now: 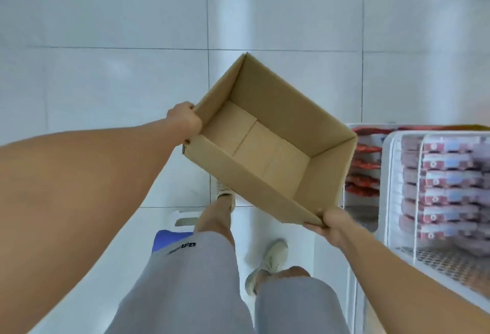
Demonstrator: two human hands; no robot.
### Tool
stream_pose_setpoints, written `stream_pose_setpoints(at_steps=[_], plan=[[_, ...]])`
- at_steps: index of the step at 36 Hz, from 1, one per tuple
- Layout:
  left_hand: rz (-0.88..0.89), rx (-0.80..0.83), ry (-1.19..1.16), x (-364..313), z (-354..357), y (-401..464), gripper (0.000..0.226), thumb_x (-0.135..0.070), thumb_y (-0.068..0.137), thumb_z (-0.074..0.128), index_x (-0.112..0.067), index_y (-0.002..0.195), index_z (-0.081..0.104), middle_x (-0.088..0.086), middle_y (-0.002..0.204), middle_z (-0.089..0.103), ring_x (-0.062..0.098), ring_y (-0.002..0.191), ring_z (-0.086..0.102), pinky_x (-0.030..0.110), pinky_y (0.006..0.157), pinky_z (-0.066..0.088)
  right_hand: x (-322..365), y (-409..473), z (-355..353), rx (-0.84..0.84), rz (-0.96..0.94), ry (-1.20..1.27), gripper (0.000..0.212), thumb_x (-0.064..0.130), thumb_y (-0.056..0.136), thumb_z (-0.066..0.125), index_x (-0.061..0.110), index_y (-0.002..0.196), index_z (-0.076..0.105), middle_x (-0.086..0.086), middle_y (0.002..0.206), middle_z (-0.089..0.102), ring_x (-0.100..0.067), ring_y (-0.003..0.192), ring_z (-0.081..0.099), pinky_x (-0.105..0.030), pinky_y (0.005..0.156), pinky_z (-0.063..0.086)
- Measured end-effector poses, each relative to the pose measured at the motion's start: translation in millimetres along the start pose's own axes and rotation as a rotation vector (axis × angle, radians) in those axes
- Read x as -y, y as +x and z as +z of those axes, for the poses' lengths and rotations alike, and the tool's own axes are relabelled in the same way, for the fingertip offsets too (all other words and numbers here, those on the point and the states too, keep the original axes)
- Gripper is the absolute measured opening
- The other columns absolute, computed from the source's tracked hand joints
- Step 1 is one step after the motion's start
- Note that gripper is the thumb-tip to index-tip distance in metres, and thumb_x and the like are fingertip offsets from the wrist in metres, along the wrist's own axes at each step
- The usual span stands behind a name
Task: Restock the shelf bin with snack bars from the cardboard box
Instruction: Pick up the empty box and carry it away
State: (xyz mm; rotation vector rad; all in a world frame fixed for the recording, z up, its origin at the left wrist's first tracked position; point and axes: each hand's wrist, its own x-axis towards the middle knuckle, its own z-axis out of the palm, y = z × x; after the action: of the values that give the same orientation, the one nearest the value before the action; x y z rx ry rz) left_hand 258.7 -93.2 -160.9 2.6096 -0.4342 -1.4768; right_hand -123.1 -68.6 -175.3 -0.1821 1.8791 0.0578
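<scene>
- The tiled floor (106, 15) is stretching out pale and glossy under the person.
- The cardboard box (267, 132) is being held tilted above the floor, its open top showing a bare bottom.
- The white shelf bin (392, 201) is sitting to the right, just beside the box, with snack bars (448, 182) lying stacked in rows inside.
- The left hand (185, 120) is gripping the box's left corner, fingers curled over the rim.
- The right hand (332, 223) is clasping the near right corner.

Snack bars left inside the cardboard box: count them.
0. The cardboard box, gripped by the left hand and right hand, shows only its bare bottom.
</scene>
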Motion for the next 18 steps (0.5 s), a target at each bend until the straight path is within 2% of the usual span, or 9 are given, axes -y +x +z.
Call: stream_pose_setpoints(at_steps=[1, 4, 5, 7, 9, 13, 16, 18], plan=[[-0.033, -0.028, -0.071, 3, -18, 2, 0.047, 0.000, 0.089, 0.038, -0.018, 0.127, 0.059, 0.014, 0.121, 0.058, 0.041, 0.098, 0.065, 0.053, 0.078, 0.061, 30, -9, 10, 0.005, -0.051, -0.034, 0.030, -0.009, 0.102, 0.033, 0.003, 0.120, 0.055, -0.015, 0.117, 0.063, -0.028, 0.086, 0.064, -0.034, 0.048, 0.060], [-0.137, -0.087, -0.306, 16, -61, -2, 0.036, 0.001, 0.091, 0.041, -0.007, 0.121, 0.058, 0.017, 0.120, 0.059, 0.039, 0.093, 0.066, 0.048, 0.078, 0.062, 114, -33, 37, 0.024, -0.172, -0.133, 0.033, -0.014, 0.101, 0.030, 0.002, 0.116, 0.055, -0.012, 0.104, 0.062, -0.026, 0.085, 0.062, -0.038, 0.068, 0.062], [-0.168, -0.098, -0.386, 21, -72, -5, 0.034, 0.001, 0.093, 0.042, -0.004, 0.123, 0.057, 0.016, 0.121, 0.058, 0.038, 0.095, 0.066, 0.045, 0.077, 0.061, 140, -41, 46, 0.036, -0.212, -0.181, 0.033, -0.015, 0.100, 0.032, 0.002, 0.115, 0.056, -0.012, 0.101, 0.063, -0.025, 0.084, 0.062, -0.037, 0.069, 0.062], [-0.210, -0.109, -0.520, 30, -84, -12, 0.034, 0.003, 0.095, 0.041, -0.003, 0.127, 0.054, 0.016, 0.123, 0.056, 0.037, 0.102, 0.064, 0.041, 0.075, 0.059, 184, -51, 62, 0.027, -0.301, -0.258, 0.030, -0.018, 0.096, 0.037, -0.001, 0.106, 0.060, -0.014, 0.103, 0.066, -0.026, 0.079, 0.065, -0.033, 0.054, 0.062], [-0.245, -0.122, -0.668, 39, -93, -19, 0.034, 0.006, 0.095, 0.039, -0.005, 0.125, 0.051, 0.016, 0.127, 0.055, 0.036, 0.103, 0.064, 0.041, 0.070, 0.059, 226, -68, 82, 0.037, -0.389, -0.347, 0.026, -0.018, 0.092, 0.042, -0.004, 0.100, 0.063, -0.017, 0.103, 0.067, -0.028, 0.080, 0.066, -0.031, 0.047, 0.060], [-0.309, -0.183, -0.973, 72, -102, -37, 0.031, 0.010, 0.095, 0.033, -0.007, 0.114, 0.050, 0.016, 0.117, 0.060, 0.031, 0.083, 0.065, 0.040, 0.065, 0.058, 286, -117, 144, 0.161, -0.560, -0.532, 0.025, -0.009, 0.094, 0.052, -0.001, 0.113, 0.065, -0.015, 0.110, 0.070, -0.025, 0.086, 0.069, -0.034, 0.056, 0.063], [-0.374, -0.208, -1.157, 114, -104, -52, 0.032, 0.007, 0.094, 0.041, -0.007, 0.119, 0.056, 0.016, 0.115, 0.067, 0.029, 0.084, 0.071, 0.036, 0.058, 0.061, 304, -161, 203, 0.250, -0.607, -0.682, 0.020, -0.008, 0.095, 0.054, 0.002, 0.107, 0.066, -0.012, 0.103, 0.070, -0.024, 0.086, 0.067, -0.032, 0.058, 0.063], [-0.422, -0.225, -1.278, 144, -108, -62, 0.031, 0.003, 0.094, 0.048, -0.008, 0.121, 0.059, 0.016, 0.110, 0.070, 0.028, 0.086, 0.073, 0.032, 0.056, 0.061, 303, -182, 246, 0.266, -0.617, -0.792, 0.021, -0.008, 0.094, 0.056, 0.001, 0.109, 0.065, -0.013, 0.107, 0.069, -0.025, 0.087, 0.066, -0.033, 0.058, 0.063]])
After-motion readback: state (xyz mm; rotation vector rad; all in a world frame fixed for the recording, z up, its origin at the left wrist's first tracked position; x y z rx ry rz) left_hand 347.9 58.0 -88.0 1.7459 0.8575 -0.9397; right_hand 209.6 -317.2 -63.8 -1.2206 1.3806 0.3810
